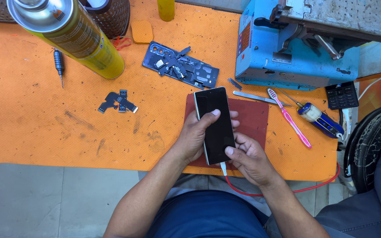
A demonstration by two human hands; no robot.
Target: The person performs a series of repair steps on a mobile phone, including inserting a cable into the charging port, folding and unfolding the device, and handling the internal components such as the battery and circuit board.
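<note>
Cradling the smartphone [214, 125] from underneath, the left hand [197, 134] wraps its fingers round the far edge while its thumb lies across the upper part of the dark screen. The right hand [250, 158] grips the lower end of the same phone, thumb pressed on the bottom corner of the glass, fingers curled beneath. Both forearms reach in from the bottom of the view and meet at the phone.

The phone is a slim slab with a black, unlit screen and a pale metallic edge, held face up just above a dark red mat [254, 119] on the orange table cover [45, 128]. A red cable [243, 189] with a white plug enters its bottom end.

Counted: one phone, one opened phone back frame [180, 65], one pink toothbrush [288, 117], one pair of tweezers [254, 97], one blue-handled screwdriver [316, 115], one small black screwdriver [58, 62], one yellow spray can [73, 33], one blue machine [294, 53]
</note>
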